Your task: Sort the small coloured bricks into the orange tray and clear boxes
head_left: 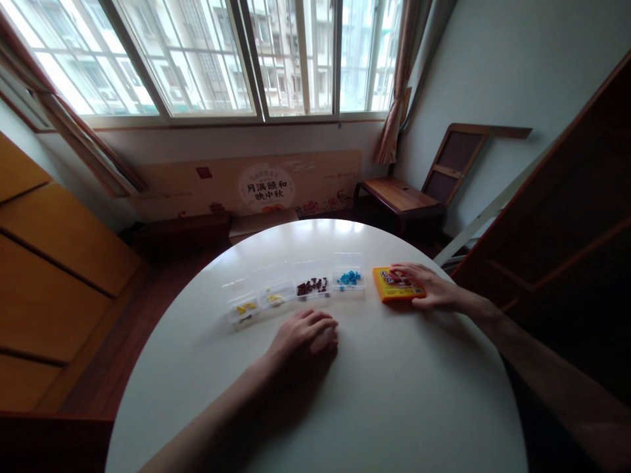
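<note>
My right hand [428, 286] lies over the right side of a flat yellow-orange box [386, 289] with a printed cover, its thumb at the near edge and fingers on top. On the table before me rests my left hand [304, 334], fingers curled in. A pale oval patch shows at its palm side, but I cannot make out what it is. Beyond it, small clear plastic trays form a slightly curved row. They contain blue pieces [350, 278], dark brown pieces [312, 286], pale yellow pieces [275, 298] and brighter yellow pieces [246, 307].
The round white table [394, 387] reflects light from the barred window [207, 59]. Past its far edge stand a low wooden bench [401, 194] and a long printed carton [315, 174]. An orange-brown cabinet [59, 282] is on the left, a dark wooden panel [557, 217] on the right.
</note>
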Demonstrator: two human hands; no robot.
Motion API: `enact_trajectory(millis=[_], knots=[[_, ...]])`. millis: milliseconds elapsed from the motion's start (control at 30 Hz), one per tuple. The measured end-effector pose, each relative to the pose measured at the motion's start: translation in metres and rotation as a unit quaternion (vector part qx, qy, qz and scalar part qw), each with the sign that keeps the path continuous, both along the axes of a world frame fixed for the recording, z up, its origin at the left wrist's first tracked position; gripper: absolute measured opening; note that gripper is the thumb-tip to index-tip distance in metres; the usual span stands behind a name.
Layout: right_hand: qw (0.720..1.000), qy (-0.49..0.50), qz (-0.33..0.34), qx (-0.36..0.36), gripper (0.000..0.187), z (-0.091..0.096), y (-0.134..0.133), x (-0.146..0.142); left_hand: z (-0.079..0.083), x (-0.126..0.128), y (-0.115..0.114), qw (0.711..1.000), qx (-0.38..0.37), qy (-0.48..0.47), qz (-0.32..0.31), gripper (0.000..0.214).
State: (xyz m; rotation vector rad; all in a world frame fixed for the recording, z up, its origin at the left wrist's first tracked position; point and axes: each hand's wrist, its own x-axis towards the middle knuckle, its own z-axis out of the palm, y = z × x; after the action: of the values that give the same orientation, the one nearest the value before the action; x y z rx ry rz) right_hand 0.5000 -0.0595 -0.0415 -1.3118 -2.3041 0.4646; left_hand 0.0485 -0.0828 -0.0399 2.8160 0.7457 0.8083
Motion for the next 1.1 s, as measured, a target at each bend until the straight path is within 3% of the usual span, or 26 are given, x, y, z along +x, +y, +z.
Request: enact_trajectory(millis=[333, 467, 600, 667, 833, 1100], knots=[[1.000, 0.014, 0.027, 0.000, 0.090, 0.005, 0.013, -0.009, -0.001, -0.001, -0.001, 1.000, -0.013, -0.007, 0.003, 0.022], [0.998, 0.009, -0.009, 0.066, 0.081, 0.021, 0.025, -0.039, -0.004, -0.002, 0.001, 1.000, -0.005, -0.012, -0.001, 0.023], [0.993, 0.030, -0.035, 0.105, 0.087, 0.028, 0.050, -0.084, -0.001, -0.003, -0.001, 1.000, -0.001, -0.017, 0.014, 0.022], [0.992, 0.052, -0.038, 0.110, 0.080, 0.027, 0.062, -0.103, 0.003, -0.004, -0.004, 0.999, -0.005, -0.022, 0.025, 0.021], [0.989, 0.068, -0.034, 0.125, 0.029, 0.024, 0.075, -0.127, 0.009, -0.005, -0.009, 0.998, -0.018, -0.038, 0.045, 0.019], [0.989, 0.060, -0.002, 0.135, 0.023, 0.026, 0.043, -0.121, 0.006, -0.006, -0.005, 0.993, -0.005, -0.062, 0.101, 0.026]])
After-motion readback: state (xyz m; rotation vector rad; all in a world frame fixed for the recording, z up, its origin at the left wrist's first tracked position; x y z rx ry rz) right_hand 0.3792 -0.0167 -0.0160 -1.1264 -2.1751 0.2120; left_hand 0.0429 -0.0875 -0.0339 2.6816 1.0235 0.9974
